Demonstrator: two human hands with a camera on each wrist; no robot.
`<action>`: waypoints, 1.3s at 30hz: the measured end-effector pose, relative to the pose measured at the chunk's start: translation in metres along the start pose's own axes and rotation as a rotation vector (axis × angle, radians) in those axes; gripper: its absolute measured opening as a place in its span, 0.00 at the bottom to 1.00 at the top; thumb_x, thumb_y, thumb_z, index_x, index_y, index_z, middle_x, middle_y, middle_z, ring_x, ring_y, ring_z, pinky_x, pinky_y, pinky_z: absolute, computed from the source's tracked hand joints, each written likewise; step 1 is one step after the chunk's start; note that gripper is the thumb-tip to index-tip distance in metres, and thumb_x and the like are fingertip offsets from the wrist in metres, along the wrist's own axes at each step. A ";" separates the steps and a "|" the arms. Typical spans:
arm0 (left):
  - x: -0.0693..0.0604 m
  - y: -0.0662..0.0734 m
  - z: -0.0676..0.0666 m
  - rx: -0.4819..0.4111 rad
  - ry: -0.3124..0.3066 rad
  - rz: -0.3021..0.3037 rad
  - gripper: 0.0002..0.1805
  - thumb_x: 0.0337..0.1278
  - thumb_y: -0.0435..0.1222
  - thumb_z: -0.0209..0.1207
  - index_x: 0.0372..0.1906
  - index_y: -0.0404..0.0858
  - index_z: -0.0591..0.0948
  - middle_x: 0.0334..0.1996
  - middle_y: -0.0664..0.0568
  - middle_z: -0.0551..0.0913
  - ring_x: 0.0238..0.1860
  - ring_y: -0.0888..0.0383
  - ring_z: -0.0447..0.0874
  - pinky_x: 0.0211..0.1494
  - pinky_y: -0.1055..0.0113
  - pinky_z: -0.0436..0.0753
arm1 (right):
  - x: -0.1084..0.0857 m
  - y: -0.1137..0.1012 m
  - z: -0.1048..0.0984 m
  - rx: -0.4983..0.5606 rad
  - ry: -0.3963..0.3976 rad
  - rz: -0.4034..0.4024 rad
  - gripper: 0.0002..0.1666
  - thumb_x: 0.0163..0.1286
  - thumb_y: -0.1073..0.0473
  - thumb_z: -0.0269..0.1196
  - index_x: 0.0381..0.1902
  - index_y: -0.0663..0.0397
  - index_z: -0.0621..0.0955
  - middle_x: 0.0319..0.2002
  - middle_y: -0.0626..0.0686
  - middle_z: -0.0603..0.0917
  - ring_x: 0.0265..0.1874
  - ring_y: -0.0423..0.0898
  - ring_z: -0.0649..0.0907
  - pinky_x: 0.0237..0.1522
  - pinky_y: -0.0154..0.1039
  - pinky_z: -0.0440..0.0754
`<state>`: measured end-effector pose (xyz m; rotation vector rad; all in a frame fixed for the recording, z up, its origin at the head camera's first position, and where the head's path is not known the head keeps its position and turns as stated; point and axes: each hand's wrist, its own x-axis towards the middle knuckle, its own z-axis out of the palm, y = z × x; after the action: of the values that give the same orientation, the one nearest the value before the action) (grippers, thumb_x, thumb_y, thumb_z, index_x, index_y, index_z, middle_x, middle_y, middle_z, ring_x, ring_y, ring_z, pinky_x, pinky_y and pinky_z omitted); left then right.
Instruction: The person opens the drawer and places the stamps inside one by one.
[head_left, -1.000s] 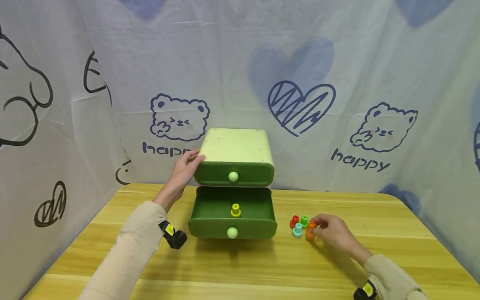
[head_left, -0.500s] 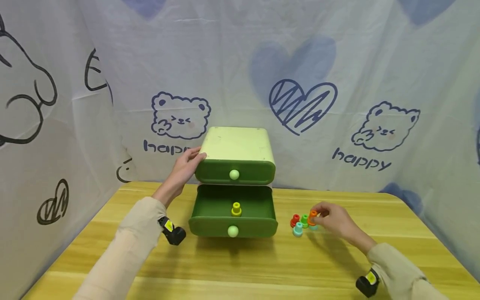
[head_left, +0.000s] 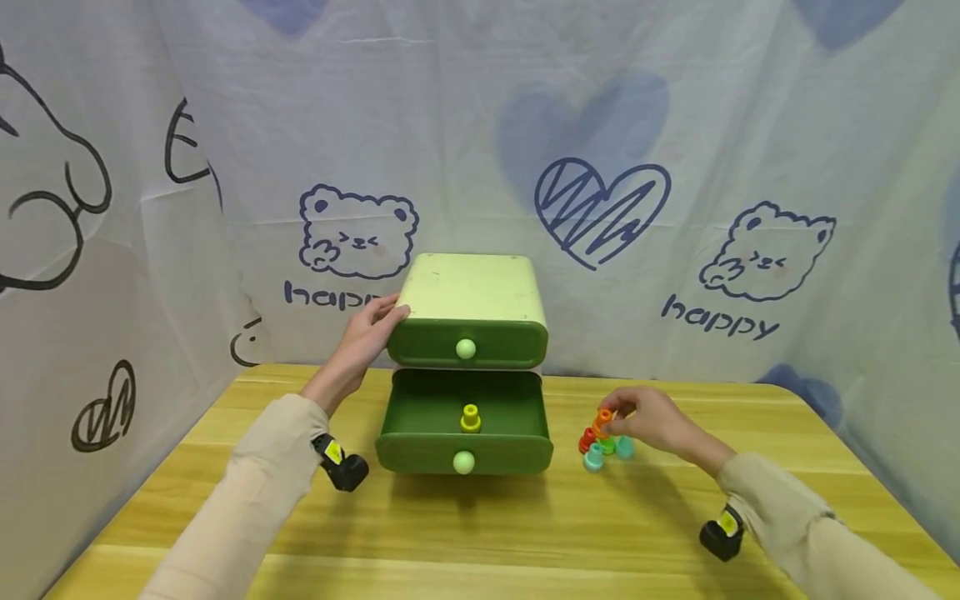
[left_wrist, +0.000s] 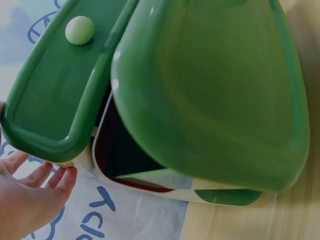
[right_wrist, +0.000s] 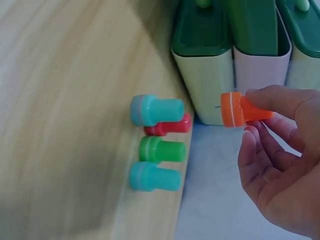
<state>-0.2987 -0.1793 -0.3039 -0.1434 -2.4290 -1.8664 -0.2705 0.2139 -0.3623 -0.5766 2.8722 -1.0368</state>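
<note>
Orange peg [head_left: 602, 423], pinched in the right hand [head_left: 651, 418], is off the worktop [head_left: 600, 533], between cabinet [head_left: 472, 287] and worktop's right edge; left hand [head_left: 366, 333], fingers extended, touches the cabinet's left side.

Three angles on one table [head_left: 465, 542]: head above, one camera at each wrist.
From the head we look forward and slightly down, farthest back, with the green cabinet [head_left: 472, 287] mid-view and patterned cloth [head_left: 450, 150] behind. At the left wrist we are very near the drawer fronts [left_wrist: 215, 100], seen sideways; the head view shares them and the left hand [left_wrist: 27, 202]. At the right wrist, also sideways, we look closely past the pegs [right_wrist: 169, 150] to the cabinet's right side; the head view shares those pegs and the right hand [right_wrist: 290, 187].
</note>
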 end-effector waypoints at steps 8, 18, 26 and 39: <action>0.001 -0.001 0.001 -0.004 0.003 -0.001 0.34 0.70 0.47 0.50 0.74 0.38 0.58 0.69 0.39 0.62 0.67 0.44 0.62 0.69 0.52 0.62 | 0.012 -0.019 -0.015 -0.017 -0.057 -0.033 0.09 0.58 0.65 0.68 0.38 0.61 0.83 0.31 0.49 0.82 0.31 0.46 0.78 0.34 0.39 0.78; 0.001 -0.002 0.002 -0.008 0.020 -0.002 0.34 0.69 0.45 0.50 0.74 0.37 0.58 0.69 0.38 0.63 0.66 0.43 0.62 0.69 0.51 0.61 | 0.026 -0.041 -0.021 -0.039 -0.125 -0.116 0.07 0.59 0.66 0.67 0.37 0.59 0.84 0.33 0.49 0.84 0.33 0.46 0.80 0.40 0.43 0.81; 0.002 -0.001 0.003 -0.007 0.039 0.010 0.33 0.68 0.45 0.51 0.73 0.36 0.59 0.69 0.38 0.63 0.66 0.43 0.63 0.69 0.51 0.61 | 0.036 -0.058 -0.022 -0.055 -0.138 -0.196 0.07 0.61 0.67 0.66 0.38 0.62 0.84 0.32 0.49 0.85 0.32 0.45 0.82 0.39 0.43 0.82; 0.001 -0.002 0.004 -0.014 0.066 0.001 0.34 0.67 0.45 0.51 0.73 0.37 0.60 0.68 0.39 0.63 0.67 0.43 0.61 0.70 0.49 0.58 | 0.045 -0.082 -0.016 -0.077 -0.218 -0.249 0.14 0.58 0.68 0.67 0.44 0.66 0.85 0.35 0.50 0.86 0.34 0.44 0.83 0.39 0.38 0.82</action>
<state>-0.2997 -0.1757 -0.3068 -0.0822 -2.3729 -1.8581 -0.2881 0.1492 -0.2949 -1.0070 2.7065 -0.8297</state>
